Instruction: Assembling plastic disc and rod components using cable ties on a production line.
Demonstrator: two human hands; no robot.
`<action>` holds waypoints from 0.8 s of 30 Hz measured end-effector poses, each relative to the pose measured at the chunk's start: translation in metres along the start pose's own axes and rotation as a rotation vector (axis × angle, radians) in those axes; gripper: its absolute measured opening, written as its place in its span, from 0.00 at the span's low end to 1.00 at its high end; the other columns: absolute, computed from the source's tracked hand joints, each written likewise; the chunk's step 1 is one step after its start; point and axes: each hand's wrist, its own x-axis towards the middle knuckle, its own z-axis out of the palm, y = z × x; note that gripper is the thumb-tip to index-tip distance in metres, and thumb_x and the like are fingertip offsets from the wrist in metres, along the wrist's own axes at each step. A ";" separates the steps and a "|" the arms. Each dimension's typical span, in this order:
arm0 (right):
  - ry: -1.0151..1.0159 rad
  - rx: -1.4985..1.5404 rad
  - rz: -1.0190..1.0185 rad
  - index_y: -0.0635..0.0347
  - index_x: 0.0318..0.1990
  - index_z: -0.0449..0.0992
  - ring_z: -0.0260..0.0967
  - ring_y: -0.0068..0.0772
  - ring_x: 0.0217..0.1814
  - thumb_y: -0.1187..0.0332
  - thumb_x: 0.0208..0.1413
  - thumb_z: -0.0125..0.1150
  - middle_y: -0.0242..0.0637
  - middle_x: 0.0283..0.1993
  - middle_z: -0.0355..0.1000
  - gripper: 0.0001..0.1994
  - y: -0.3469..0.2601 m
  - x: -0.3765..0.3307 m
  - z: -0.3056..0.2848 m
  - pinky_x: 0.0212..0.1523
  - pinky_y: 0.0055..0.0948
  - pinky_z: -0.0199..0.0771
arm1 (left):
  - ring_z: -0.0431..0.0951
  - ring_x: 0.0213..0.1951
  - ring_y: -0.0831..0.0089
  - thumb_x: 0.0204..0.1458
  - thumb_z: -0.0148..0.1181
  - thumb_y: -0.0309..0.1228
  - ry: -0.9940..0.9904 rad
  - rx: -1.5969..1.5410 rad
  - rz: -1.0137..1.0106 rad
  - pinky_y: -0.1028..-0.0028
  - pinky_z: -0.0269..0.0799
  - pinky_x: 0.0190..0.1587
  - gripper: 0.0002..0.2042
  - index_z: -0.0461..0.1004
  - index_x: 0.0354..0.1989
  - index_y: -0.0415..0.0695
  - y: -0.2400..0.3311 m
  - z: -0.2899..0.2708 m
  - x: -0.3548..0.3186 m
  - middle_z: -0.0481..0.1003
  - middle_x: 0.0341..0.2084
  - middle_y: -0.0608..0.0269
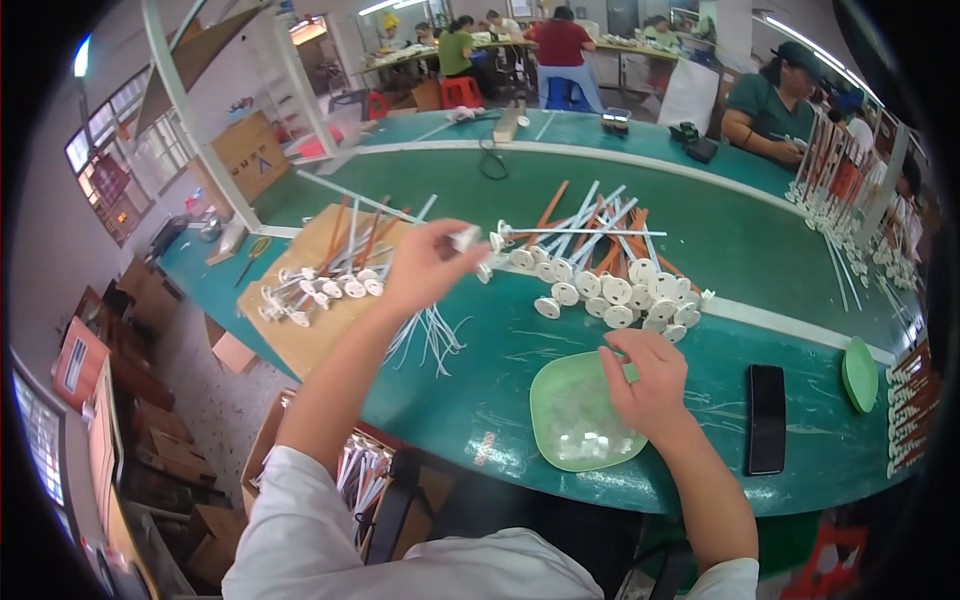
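My left hand (428, 268) is raised over the table's left middle, its fingers closed on a stick with a white round head (466, 238). The stick's light blue shaft (350, 190) points away to the far left. My right hand (648, 378) hovers at the right rim of a light green tray (541, 425), thumb and fingers apart, and I see nothing in it. Small clear pieces lie in the tray. Beyond it, a pile of white-headed sticks (618, 292) in blue and brown points away from me. More such sticks (335, 285) rest on a brown cardboard sheet (290, 340).
Thin white strips (430, 335) lie below my left hand. A black phone (766, 420) and a green dish (859, 375) are at the right. More sticks (905, 410) line the right edge. Scissors (254, 256) lie far left. A co-worker (775, 105) sits across at the right.
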 end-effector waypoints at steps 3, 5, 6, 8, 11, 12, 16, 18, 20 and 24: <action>-0.034 -0.067 -0.120 0.62 0.37 0.79 0.76 0.41 0.34 0.76 0.46 0.71 0.40 0.35 0.78 0.10 -0.001 0.001 0.006 0.32 0.34 0.77 | 0.81 0.32 0.78 0.62 0.61 0.35 0.001 0.239 -0.015 0.76 0.76 0.36 0.14 0.77 0.45 0.35 -0.013 -0.079 0.004 0.81 0.33 0.62; -0.073 -0.092 -0.123 0.61 0.35 0.79 0.76 0.41 0.35 0.75 0.46 0.71 0.38 0.34 0.77 0.09 0.000 0.000 0.004 0.33 0.34 0.77 | 0.80 0.30 0.79 0.63 0.58 0.40 0.018 0.523 -0.077 0.75 0.75 0.34 0.16 0.80 0.40 0.37 0.001 -0.113 -0.005 0.80 0.25 0.64; -0.062 -0.089 -0.132 0.61 0.35 0.79 0.76 0.41 0.35 0.75 0.46 0.71 0.38 0.34 0.77 0.09 -0.002 0.001 0.003 0.33 0.34 0.77 | 0.80 0.28 0.78 0.62 0.58 0.40 0.004 0.664 -0.093 0.73 0.73 0.32 0.16 0.80 0.36 0.37 -0.016 -0.144 -0.003 0.79 0.22 0.63; -0.057 -0.098 -0.118 0.62 0.35 0.79 0.77 0.43 0.35 0.76 0.45 0.71 0.41 0.34 0.78 0.09 -0.001 0.000 -0.002 0.35 0.36 0.77 | 0.79 0.25 0.75 0.60 0.58 0.39 -0.025 0.742 -0.101 0.71 0.73 0.31 0.15 0.79 0.33 0.37 -0.030 -0.171 -0.003 0.78 0.19 0.60; -0.064 -0.107 -0.101 0.61 0.34 0.79 0.77 0.42 0.35 0.75 0.46 0.71 0.39 0.34 0.78 0.08 0.000 -0.001 -0.001 0.34 0.36 0.77 | 0.81 0.26 0.66 0.56 0.59 0.36 -0.158 0.953 -0.116 0.66 0.75 0.33 0.12 0.79 0.30 0.38 -0.045 -0.202 -0.012 0.80 0.21 0.55; -0.057 -0.112 -0.104 0.61 0.34 0.79 0.77 0.42 0.35 0.75 0.46 0.71 0.39 0.34 0.78 0.08 0.000 -0.002 0.000 0.34 0.36 0.77 | 0.82 0.29 0.64 0.54 0.59 0.35 -0.257 1.038 -0.177 0.65 0.76 0.36 0.10 0.80 0.32 0.40 -0.055 -0.219 -0.015 0.81 0.24 0.57; -0.110 -0.125 -0.134 0.59 0.32 0.79 0.77 0.38 0.34 0.74 0.47 0.69 0.35 0.32 0.78 0.05 0.002 -0.002 0.002 0.33 0.34 0.78 | 0.83 0.37 0.58 0.51 0.62 0.34 -0.445 1.214 -0.128 0.63 0.77 0.43 0.10 0.82 0.40 0.46 -0.092 -0.252 -0.013 0.83 0.33 0.60; -0.126 -0.149 -0.150 0.58 0.31 0.79 0.76 0.36 0.33 0.73 0.48 0.68 0.33 0.31 0.78 0.04 0.003 -0.002 0.004 0.33 0.33 0.79 | 0.83 0.40 0.56 0.50 0.63 0.34 -0.497 1.330 -0.178 0.62 0.78 0.44 0.13 0.81 0.45 0.49 -0.097 -0.243 -0.009 0.83 0.37 0.62; -0.152 -0.123 -0.112 0.59 0.32 0.79 0.77 0.41 0.34 0.75 0.47 0.69 0.37 0.31 0.78 0.05 0.006 -0.004 0.002 0.33 0.35 0.78 | 0.82 0.45 0.54 0.50 0.65 0.33 -0.475 1.512 -0.253 0.59 0.77 0.46 0.21 0.77 0.56 0.56 -0.048 -0.192 -0.015 0.82 0.42 0.60; -0.178 -0.125 -0.099 0.60 0.32 0.79 0.77 0.41 0.34 0.75 0.47 0.69 0.37 0.31 0.78 0.06 0.004 -0.003 0.002 0.33 0.35 0.78 | 0.80 0.46 0.52 0.53 0.61 0.29 -0.285 1.425 -0.109 0.56 0.75 0.48 0.17 0.78 0.53 0.55 -0.002 -0.090 0.015 0.80 0.40 0.52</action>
